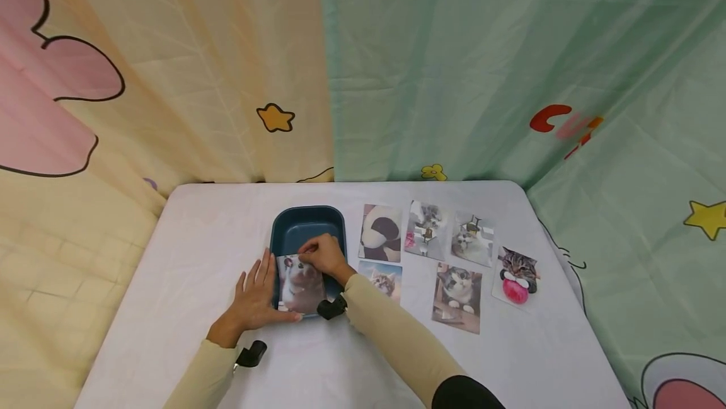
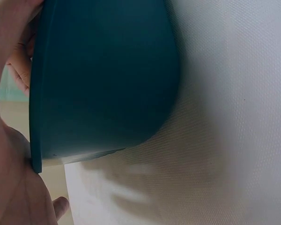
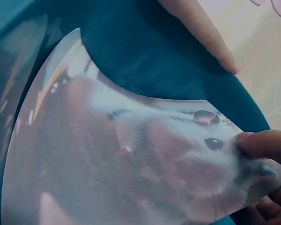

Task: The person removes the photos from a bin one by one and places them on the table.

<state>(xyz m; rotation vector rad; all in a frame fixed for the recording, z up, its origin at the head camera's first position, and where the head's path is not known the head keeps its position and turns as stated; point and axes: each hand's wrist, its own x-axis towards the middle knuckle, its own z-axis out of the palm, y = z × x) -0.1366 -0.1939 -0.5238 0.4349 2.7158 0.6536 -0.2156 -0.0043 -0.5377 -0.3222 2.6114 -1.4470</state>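
A dark teal rectangular tub (image 1: 309,209) stands left of the middle of the table. My right hand (image 1: 324,255) pinches one end of a glossy photo of a hamster (image 1: 300,286) between thumb and fingers. The photo lies over the tub's near half, and in the right wrist view its sheet (image 3: 131,150) bows, the far end up by the tub wall. With fingers straight, my left hand (image 1: 255,295) rests along the tub's left side, thumb at the near rim. The left wrist view shows that palm (image 2: 18,187) against the rim beside the tub's outer wall (image 2: 107,75).
To the right lie several photos: one of a round pale and dark shape (image 1: 381,232), a kitten on blue (image 1: 386,280) partly behind my right arm, a grey-white cat (image 1: 457,299) and a tabby with a pink ball (image 1: 517,275). Printed curtains (image 1: 431,81) hang behind the white table.
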